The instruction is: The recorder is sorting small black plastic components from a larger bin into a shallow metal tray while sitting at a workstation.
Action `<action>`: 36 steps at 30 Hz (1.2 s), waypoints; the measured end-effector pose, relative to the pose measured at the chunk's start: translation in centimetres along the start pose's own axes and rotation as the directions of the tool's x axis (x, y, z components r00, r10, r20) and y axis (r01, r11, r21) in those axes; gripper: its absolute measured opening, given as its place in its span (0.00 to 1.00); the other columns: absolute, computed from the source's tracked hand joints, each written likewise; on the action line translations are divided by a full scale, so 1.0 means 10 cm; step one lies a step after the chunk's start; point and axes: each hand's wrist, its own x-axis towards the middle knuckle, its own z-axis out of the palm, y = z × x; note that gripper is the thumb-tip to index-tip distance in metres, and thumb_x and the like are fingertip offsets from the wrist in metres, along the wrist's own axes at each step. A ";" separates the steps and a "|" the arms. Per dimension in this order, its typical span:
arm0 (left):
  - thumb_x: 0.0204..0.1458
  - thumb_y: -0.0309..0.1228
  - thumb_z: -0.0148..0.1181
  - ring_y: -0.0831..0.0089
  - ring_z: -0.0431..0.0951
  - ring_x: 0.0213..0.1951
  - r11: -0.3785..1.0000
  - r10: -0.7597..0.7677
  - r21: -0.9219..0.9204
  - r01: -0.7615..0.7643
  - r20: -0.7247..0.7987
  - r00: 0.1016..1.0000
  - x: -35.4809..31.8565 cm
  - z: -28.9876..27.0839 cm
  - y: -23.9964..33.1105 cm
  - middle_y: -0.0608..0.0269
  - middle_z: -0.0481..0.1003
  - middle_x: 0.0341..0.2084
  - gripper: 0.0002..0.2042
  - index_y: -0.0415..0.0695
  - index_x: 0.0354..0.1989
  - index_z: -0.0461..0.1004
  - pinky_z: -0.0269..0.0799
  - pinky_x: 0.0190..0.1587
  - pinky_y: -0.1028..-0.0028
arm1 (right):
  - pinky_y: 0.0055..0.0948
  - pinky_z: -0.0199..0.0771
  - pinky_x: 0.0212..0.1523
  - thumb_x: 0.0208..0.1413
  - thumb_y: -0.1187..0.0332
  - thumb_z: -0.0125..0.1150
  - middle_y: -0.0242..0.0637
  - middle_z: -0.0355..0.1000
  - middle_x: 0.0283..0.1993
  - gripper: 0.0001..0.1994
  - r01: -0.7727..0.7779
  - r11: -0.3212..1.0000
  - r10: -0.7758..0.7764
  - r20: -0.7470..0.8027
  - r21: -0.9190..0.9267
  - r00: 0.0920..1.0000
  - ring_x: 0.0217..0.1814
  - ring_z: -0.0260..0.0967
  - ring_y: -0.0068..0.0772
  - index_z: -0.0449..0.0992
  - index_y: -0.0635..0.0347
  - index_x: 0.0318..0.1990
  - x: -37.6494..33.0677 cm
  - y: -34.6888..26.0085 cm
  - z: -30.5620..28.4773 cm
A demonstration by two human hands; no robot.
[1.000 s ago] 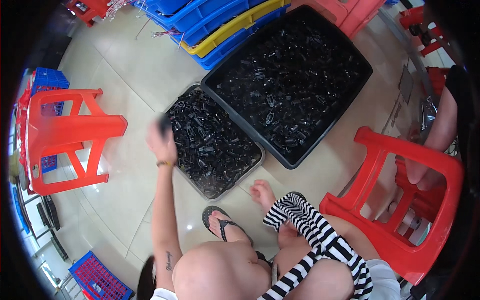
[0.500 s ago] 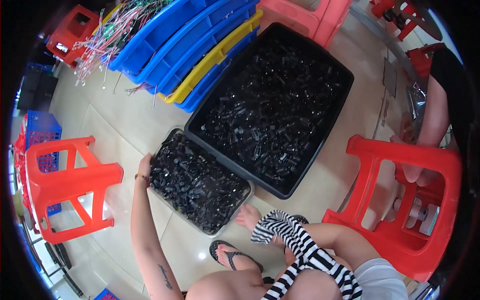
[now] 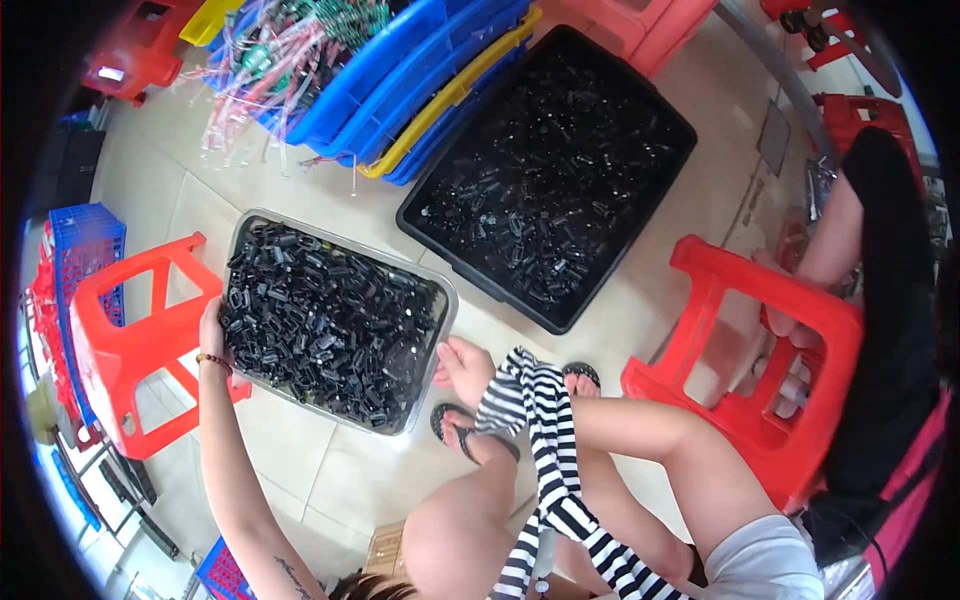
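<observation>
A rectangular metal tray point(image 3: 452, 300) full of small black plastic parts point(image 3: 325, 320) is between my two hands. On its left side my left hand point(image 3: 211, 335), with a beaded bracelet at the wrist, is closed round the rim; its fingers are partly hidden. At the right side my right hand point(image 3: 466, 370), below a black-and-white striped sleeve point(image 3: 510, 395), has its fingers bent against the rim. Beyond the tray, to the right, a larger black plastic bin point(image 3: 497, 287) holds many similar black parts. A gap of tiled floor lies between the two containers.
Red plastic stools stand left point(image 3: 150, 325) and right point(image 3: 740, 370). Stacked blue and yellow crates point(image 3: 400, 90) rise behind, with bundled wires point(image 3: 290, 60) on top. My sandalled foot point(image 3: 462, 432) is just below the tray. Another person's leg point(image 3: 835, 235) is at the right.
The tray has moved left with both hands, away from the black bin it was touching, and it looks larger. My right hand's fingers have come against the rim. The view has shifted slightly.
</observation>
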 end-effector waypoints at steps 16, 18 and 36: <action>0.55 0.38 0.48 0.73 0.73 0.42 0.987 -0.042 -0.156 0.026 -0.096 0.995 -1.32 -0.67 1.66 0.65 0.77 0.36 0.14 0.43 0.40 0.75 0.66 0.48 0.71 | 0.30 0.70 0.26 0.62 0.58 0.47 0.38 0.71 0.19 0.18 0.134 0.937 -0.206 -0.201 -0.323 0.958 0.21 0.72 0.30 0.72 0.64 0.30 -1.85 -2.27 0.77; 0.56 0.36 0.45 0.73 0.74 0.44 0.978 -0.111 -0.181 0.108 -0.006 0.994 -1.92 -0.85 1.80 0.64 0.77 0.39 0.15 0.40 0.43 0.75 0.67 0.49 0.71 | 0.32 0.71 0.27 0.60 0.58 0.48 0.40 0.72 0.19 0.18 0.075 0.891 -0.200 -0.238 -0.448 0.950 0.21 0.73 0.32 0.73 0.65 0.28 -2.44 -2.18 0.77; 0.52 0.33 0.49 0.72 0.75 0.31 0.980 0.094 -0.176 -0.093 -0.003 0.996 -2.38 -0.96 4.85 0.62 0.77 0.27 0.11 0.40 0.30 0.76 0.69 0.38 0.72 | 0.33 0.72 0.26 0.57 0.63 0.50 0.42 0.72 0.18 0.14 0.432 0.825 -0.515 -0.170 -0.364 0.840 0.22 0.74 0.34 0.75 0.66 0.29 -3.03 -4.96 1.41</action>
